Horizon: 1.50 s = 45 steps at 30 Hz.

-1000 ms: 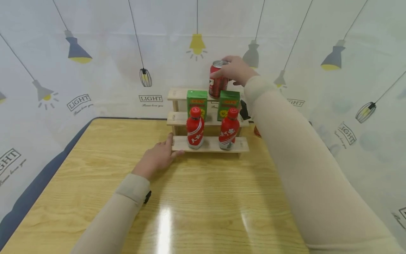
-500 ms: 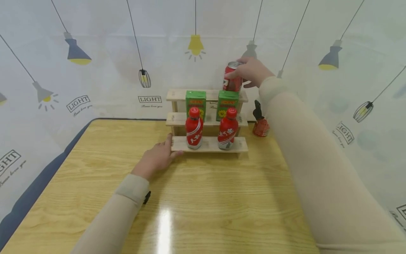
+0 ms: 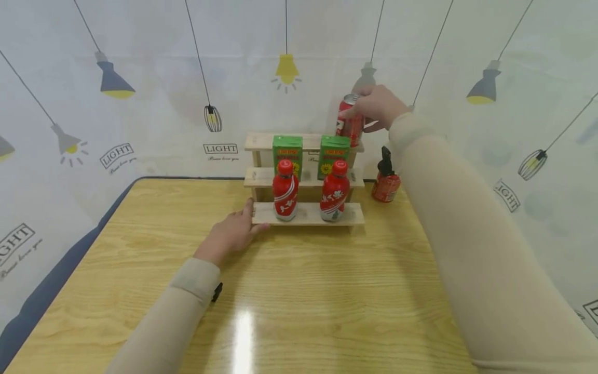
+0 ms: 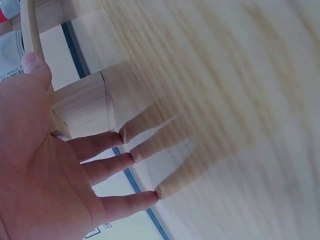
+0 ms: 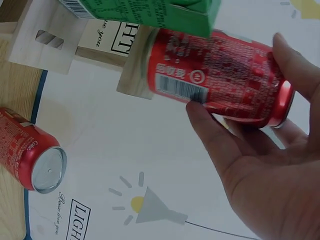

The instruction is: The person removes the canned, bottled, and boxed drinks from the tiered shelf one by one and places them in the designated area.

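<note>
Wooden table (image 3: 303, 291) with tiered wooden rack (image 3: 306, 213), red can (image 3: 385, 188), resting left hand (image 3: 230, 234).

My right hand (image 5: 270, 165) gripping a red soda can (image 5: 220, 75), its base at the wooden shelf (image 5: 135, 75), green carton (image 5: 145, 10) beside it, second red can (image 5: 30, 155) further off

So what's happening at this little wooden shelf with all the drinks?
A person's right hand grips a red drink can at the right end of the top step of a small three-tier wooden rack. The left hand rests flat on the wooden table, touching the rack's bottom step. Two red bottles stand on that step, two green cartons above. Another red can stands on the table beside the rack.
</note>
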### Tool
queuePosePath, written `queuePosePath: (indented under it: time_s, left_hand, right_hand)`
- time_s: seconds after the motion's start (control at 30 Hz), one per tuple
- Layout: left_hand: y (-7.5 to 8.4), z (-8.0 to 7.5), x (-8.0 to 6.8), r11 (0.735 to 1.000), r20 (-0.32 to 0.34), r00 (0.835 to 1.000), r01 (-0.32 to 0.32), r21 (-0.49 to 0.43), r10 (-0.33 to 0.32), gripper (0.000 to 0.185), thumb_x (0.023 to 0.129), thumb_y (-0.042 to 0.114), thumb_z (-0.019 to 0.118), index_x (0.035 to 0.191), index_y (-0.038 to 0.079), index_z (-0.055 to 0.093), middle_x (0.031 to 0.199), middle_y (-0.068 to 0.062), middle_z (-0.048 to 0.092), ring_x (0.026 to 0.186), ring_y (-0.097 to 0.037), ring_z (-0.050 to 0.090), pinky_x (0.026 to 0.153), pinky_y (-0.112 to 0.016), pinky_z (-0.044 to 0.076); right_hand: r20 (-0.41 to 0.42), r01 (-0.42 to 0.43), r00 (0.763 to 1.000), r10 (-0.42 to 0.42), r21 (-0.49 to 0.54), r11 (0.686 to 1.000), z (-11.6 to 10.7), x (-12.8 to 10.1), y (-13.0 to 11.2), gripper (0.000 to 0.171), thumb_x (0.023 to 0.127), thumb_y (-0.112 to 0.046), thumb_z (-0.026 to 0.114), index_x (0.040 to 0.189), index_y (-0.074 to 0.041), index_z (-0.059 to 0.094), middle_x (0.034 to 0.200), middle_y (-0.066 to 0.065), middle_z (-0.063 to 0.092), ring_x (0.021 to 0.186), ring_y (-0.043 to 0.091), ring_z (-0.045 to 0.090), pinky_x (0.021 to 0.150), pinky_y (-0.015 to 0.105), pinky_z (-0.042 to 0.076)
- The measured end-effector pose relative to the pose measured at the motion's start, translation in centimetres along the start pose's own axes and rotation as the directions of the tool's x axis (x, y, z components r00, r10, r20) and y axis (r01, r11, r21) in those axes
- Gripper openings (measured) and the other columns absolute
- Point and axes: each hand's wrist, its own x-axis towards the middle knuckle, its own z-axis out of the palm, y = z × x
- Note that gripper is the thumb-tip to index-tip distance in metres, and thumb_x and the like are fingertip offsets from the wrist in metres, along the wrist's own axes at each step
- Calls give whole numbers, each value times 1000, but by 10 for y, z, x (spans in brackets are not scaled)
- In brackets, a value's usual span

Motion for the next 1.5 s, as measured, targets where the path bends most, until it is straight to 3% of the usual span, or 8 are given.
queuePosePath:
  time_s: [0.2, 0.27, 0.37, 0.57, 0.9, 1.07, 1.27, 1.5]
  left_hand:
    - [1, 1, 1, 1000, 0, 1000, -2, 2, 2, 107, 102, 78, 38, 172, 7, -2, 164, -31, 42, 151, -53, 44, 119, -70, 43]
    - [0, 0, 2, 1000, 0, 1000, -6, 1, 6, 107, 102, 78, 38, 171, 7, -2, 165, -31, 41, 151, -53, 43, 119, -70, 43]
    - [-1, 1, 3, 1000, -1, 1000, -13, 1, 13, 108, 102, 79, 37, 171, 6, -2, 166, -31, 40, 151, -54, 43, 120, -71, 41]
    - [-6, 3, 5, 1000, -12, 1000, 1, 5, -1, 109, 101, 80, 36, 172, 7, -1, 165, -32, 41, 151, -53, 44, 120, -69, 43]
    - [-9, 3, 5, 1000, -19, 1000, 4, -3, -4, 107, 102, 79, 37, 172, 7, -2, 164, -32, 42, 151, -53, 43, 120, -70, 42]
    - [-11, 2, 5, 1000, -20, 1000, 3, -4, -3, 107, 102, 79, 37, 172, 7, -1, 164, -32, 42, 151, -53, 43, 120, -70, 42]
    - [-13, 1, 6, 1000, -17, 1000, 3, -3, -3, 109, 101, 80, 36, 171, 6, -3, 164, -32, 42, 151, -53, 44, 119, -70, 43]
    - [-12, 0, 3, 1000, -26, 1000, 6, 2, -6, 108, 102, 79, 36, 171, 6, -1, 164, -32, 42, 151, -52, 44, 120, -69, 43]
  right_hand:
    - [-11, -15, 1000, 14, -15, 1000, -13, -5, 16, 71, 98, -45, 76, 154, -11, 48, 128, 2, 64, 127, 29, 64, 114, 45, 57]
    - [-43, -10, 999, 9, -25, 1000, -18, -7, 24, 64, 95, -47, 79, 142, -9, 56, 118, 0, 68, 122, 29, 66, 113, 46, 58]
    - [-106, 3, 994, -8, -50, 999, -24, -11, 36, 68, 92, -51, 81, 140, -9, 59, 111, -1, 71, 117, 28, 69, 109, 48, 60]
    - [-208, 8, 978, -11, -15, 1000, -38, -16, 65, 100, 90, -56, 79, 163, -3, 36, 151, 18, 55, 125, 33, 67, 100, 44, 65]
    - [-333, -28, 941, 58, 93, 995, -55, -16, 134, 100, 88, -58, 81, 163, -9, 37, 158, 15, 47, 127, 24, 59, 107, 43, 62]
    - [-386, -41, 919, 87, 127, 991, -53, -22, 162, 100, 87, -58, 82, 165, -12, 39, 154, 12, 51, 115, 15, 60, 85, 22, 61]
    - [-423, -34, 898, 118, 201, 979, -42, -22, 192, 98, 85, -58, 85, 162, -12, 44, 135, -3, 57, 97, 6, 59, 72, 16, 56]
    - [-424, -91, 887, 182, 227, 970, -21, -20, 219, 105, 87, -62, 81, 167, -12, 34, 160, 15, 49, 105, 10, 58, 77, 22, 55]
